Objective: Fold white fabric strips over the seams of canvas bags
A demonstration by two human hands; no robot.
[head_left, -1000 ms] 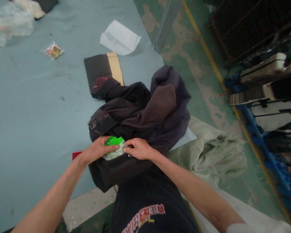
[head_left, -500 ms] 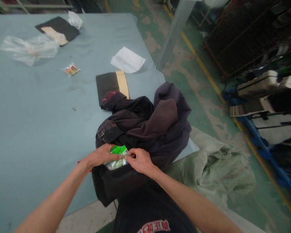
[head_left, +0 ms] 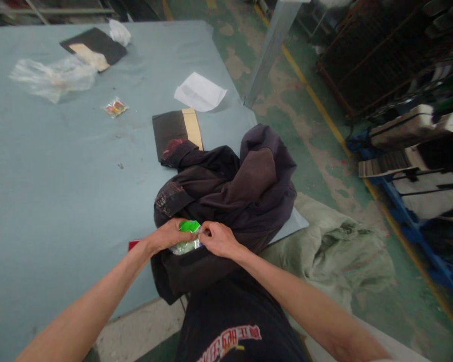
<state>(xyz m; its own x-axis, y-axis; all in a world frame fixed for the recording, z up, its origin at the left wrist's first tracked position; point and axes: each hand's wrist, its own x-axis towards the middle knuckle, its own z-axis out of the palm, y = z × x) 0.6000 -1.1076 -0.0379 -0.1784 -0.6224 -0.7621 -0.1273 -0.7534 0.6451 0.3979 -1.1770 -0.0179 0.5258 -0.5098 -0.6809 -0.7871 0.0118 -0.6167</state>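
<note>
Held the packet [head_left: 186, 246] over the cloth [head_left: 241, 186] at the near edge of the table [head_left: 75, 156], between 2 grips: clasped its left side in the left hand [head_left: 167, 236], pinched its right end in the right hand [head_left: 221, 240]. Could not tell its long axis.

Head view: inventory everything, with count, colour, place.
Table: 1, blue-grey, left.
Cloth: 1, dark, bunched at table's near edge.
Packet: 1, green and clear, over cloth.
Item: 1, red, left of packet, mostly hidden.
Flat pieces: 2, black and tan, beyond cloth and far left.
Sheet: 1, white, beyond nearer piece.
Small packet: 1, red and yellow, left of sheet.
Plastic: 1, clear, far left.
Wad: 1, white, by farther piece.
Post: 1, grey, right of table.
Sack: 1, greenish, right of cloth.
Floor: 1, green, right.
Pallet: 1, blue, loaded, right.
Racks: uncountable, dark, upper right.
Shirt: 1, dark, bottom.
Left hand: 1, bare, on packet.
Right hand: 1, bare, on packet.
</note>
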